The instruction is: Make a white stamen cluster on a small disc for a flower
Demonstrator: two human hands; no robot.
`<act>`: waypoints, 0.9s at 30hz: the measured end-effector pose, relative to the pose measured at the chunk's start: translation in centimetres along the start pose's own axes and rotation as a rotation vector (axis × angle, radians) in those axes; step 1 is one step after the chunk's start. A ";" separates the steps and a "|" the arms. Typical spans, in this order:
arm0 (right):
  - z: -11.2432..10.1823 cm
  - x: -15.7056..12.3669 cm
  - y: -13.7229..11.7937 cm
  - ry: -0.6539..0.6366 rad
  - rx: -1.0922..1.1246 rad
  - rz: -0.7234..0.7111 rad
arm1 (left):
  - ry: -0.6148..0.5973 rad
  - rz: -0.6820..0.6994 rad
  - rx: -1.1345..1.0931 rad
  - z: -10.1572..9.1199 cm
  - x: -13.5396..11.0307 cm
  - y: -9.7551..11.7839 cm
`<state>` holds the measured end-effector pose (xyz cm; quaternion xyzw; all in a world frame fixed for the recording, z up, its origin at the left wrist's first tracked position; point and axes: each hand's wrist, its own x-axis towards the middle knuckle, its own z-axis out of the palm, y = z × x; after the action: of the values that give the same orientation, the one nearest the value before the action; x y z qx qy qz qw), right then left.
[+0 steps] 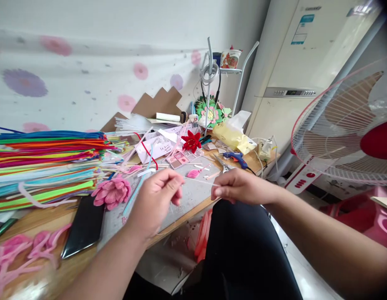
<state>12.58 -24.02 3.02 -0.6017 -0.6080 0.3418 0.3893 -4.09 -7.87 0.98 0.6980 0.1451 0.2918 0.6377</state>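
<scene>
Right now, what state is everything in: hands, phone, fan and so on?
left hand: pinched shut on the thin pale strand
right hand: pinched shut on the same strand's other end
thin pale strand: held straight between both hands
phone: flat on the table, screen dark
glue gun: lying on the table, untouched
pink flower: lying by the phone
fan: cannot tell whether it spins

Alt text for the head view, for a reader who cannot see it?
A left hand and a right hand pinch a thin pale strand between them over a grey mat on a cluttered table. Coloured pipe cleaners, a pink flower and a dark phone lie to the left; a fan stands at right.
</scene>
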 end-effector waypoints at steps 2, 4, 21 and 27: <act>0.3 1.6 -2.4 0.090 0.230 -0.138 | 0.033 0.046 -0.121 -0.8 0.4 0.9; 0.7 3.8 -5.2 0.136 0.421 -0.293 | -0.013 0.078 -0.246 -1.2 0.6 1.4; 1.0 15.9 -14.1 0.314 0.525 -0.586 | -0.069 -0.155 -0.706 -5.4 -2.2 -1.9; 0.7 16.4 -14.7 0.317 0.419 -0.645 | -0.048 -0.196 -0.726 -6.2 -2.9 -3.1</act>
<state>5.60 -8.21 16.70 -0.3331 -0.6152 0.2217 0.6793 -9.54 -4.08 -2.57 0.4159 0.0831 0.2453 0.8718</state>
